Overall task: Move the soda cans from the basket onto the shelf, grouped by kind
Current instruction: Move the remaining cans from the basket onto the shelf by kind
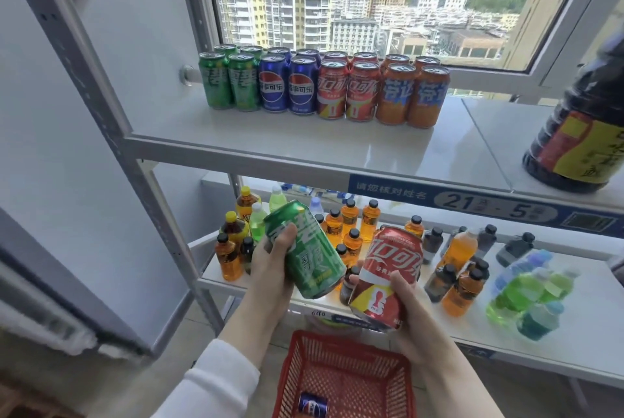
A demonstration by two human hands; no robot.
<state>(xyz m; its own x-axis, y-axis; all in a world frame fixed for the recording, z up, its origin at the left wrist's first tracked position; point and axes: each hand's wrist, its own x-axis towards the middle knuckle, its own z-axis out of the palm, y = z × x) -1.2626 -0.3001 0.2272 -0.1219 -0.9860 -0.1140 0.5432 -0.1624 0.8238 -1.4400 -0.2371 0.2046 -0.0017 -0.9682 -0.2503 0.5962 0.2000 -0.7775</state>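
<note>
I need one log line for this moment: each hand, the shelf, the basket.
left hand: holds green can | right hand: holds red can | shelf: cans grouped green, blue, red, orange | basket: one blue can visible

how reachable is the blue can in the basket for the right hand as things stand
Probably not yet. The right hand grips the red can, so it is occupied. The way itself looks open: the blue can lies uncovered in the basket below it.

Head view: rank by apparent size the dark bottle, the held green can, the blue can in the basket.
1. dark bottle, cut off at the edge
2. green can
3. blue can, farther away
</note>
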